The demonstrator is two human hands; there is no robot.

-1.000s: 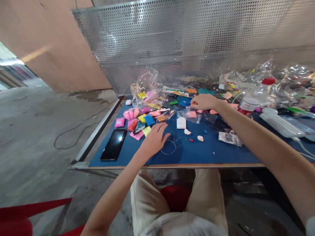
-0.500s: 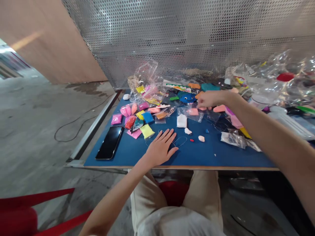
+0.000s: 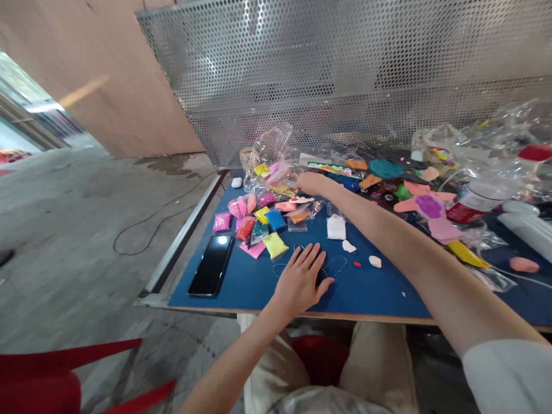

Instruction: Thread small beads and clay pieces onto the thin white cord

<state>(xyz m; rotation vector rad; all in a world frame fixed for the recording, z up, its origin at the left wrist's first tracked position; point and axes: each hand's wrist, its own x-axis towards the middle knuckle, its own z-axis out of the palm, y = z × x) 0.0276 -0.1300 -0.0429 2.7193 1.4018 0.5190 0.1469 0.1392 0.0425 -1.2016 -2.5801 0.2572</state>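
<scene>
My left hand lies flat near the table's front edge, fingers stretched out, over a thin pale outline that could be a line or thread. Reaching across to the back, my right hand is at the crumpled clear plastic bags and a yellow packet. Its fingers are hidden from me. Under the right forearm a blue clay figure is mostly covered. Between the arms sit a white packet, a white clay lump, a small red piece and a pale pink lump.
A black phone lies on the left of the blue table, beside several coloured clay packets. Clay shapes, a white-and-red tub and loose plastic crowd the right. A perforated metal panel stands behind.
My right hand has moved left, from beside the blue clay figure to the plastic bags and packets. The left hand stays flat on the table. The whole view has shifted.
</scene>
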